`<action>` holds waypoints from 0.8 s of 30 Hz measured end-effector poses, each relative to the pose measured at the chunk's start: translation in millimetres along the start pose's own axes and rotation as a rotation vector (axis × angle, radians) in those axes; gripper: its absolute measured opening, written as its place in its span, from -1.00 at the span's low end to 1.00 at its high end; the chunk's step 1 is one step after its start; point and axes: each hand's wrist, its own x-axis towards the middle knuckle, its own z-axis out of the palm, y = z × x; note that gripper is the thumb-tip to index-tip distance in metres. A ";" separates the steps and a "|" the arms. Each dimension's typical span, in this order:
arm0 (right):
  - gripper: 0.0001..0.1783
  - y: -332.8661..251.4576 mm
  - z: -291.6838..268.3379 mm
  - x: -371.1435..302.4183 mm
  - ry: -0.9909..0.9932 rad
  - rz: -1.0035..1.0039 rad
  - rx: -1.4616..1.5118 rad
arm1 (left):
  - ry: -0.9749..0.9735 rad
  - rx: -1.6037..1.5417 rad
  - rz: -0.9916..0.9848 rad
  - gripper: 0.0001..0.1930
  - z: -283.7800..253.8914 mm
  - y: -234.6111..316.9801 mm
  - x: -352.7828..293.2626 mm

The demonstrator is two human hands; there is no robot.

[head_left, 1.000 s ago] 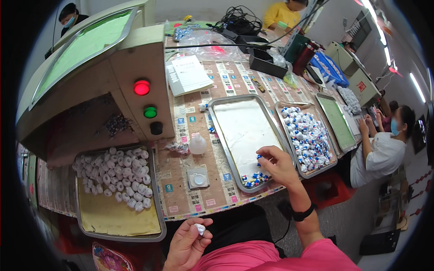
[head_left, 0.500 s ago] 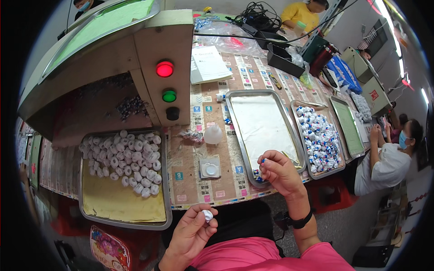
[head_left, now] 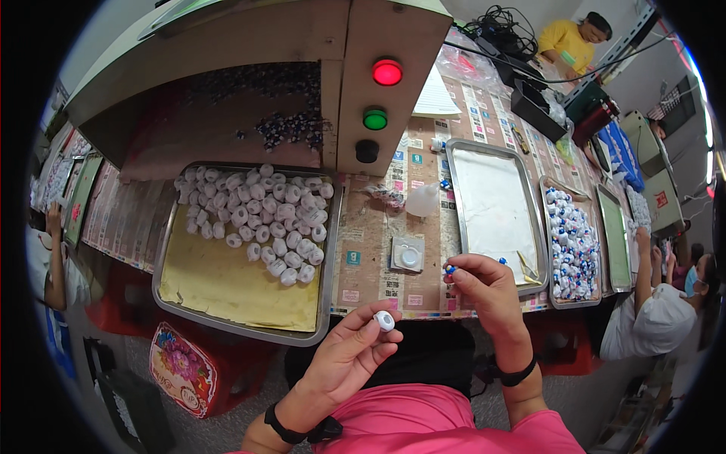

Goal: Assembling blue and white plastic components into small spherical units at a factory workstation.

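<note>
My left hand [head_left: 355,349], low in front of the table edge, pinches a small white ring-like plastic piece [head_left: 385,321], its round opening showing. Up and to the right, my right hand [head_left: 490,295] holds a tiny blue-and-white part [head_left: 451,269] between thumb and fingertips, close to the table's front edge. The two parts are apart. Many similar white pieces are heaped in a metal tray [head_left: 168,299] lined with yellowed paper, left of my hands. Beyond my right hand lies a paper-lined metal tray [head_left: 495,204], with a small blue part [head_left: 503,261] near its front.
A beige machine [head_left: 363,45] with red and green lights rises behind the left tray. A white squeeze bottle [head_left: 422,200] and a square pad with a round cap [head_left: 408,256] stand mid-table. Blue-and-white pieces [head_left: 571,246] fill a tray at right. A person in white [head_left: 656,321] sits beyond.
My view has swung left. My right hand has come away from the paper-lined tray toward my left hand, still pinching a blue part. The white piece now shows its opening.
</note>
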 end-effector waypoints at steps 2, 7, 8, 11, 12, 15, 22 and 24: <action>-0.78 5.2 7.4 6.4 -0.003 -0.101 -0.089 | 0.000 0.008 0.002 -0.66 -0.5 0.5 -1.7; -0.82 4.6 28.0 16.6 0.031 -0.388 -0.548 | -0.006 0.000 0.000 -0.66 -6.7 -0.3 -5.0; -0.83 3.2 32.8 18.2 0.045 -0.415 -0.638 | -0.001 0.002 -0.007 -0.67 -7.7 -1.2 -5.5; -0.84 7.3 39.5 25.6 0.080 -0.517 -0.816 | -0.001 0.000 -0.026 -0.68 -8.3 -2.8 -5.8; -0.85 10.1 41.0 29.0 0.099 -0.590 -0.899 | 0.000 -0.003 -0.036 -0.69 -8.8 -2.6 -6.2; -0.84 11.1 44.8 34.5 0.084 -0.663 -0.983 | 0.005 -0.001 -0.046 -0.69 -10.9 -2.8 -7.3; -0.85 12.3 42.5 34.4 0.075 -0.642 -0.978 | 0.012 0.018 -0.037 -0.69 -10.4 -0.7 -7.6; -0.86 11.6 41.5 30.7 0.108 -0.608 -0.874 | 0.020 0.029 0.002 -0.69 -8.8 -0.3 -6.6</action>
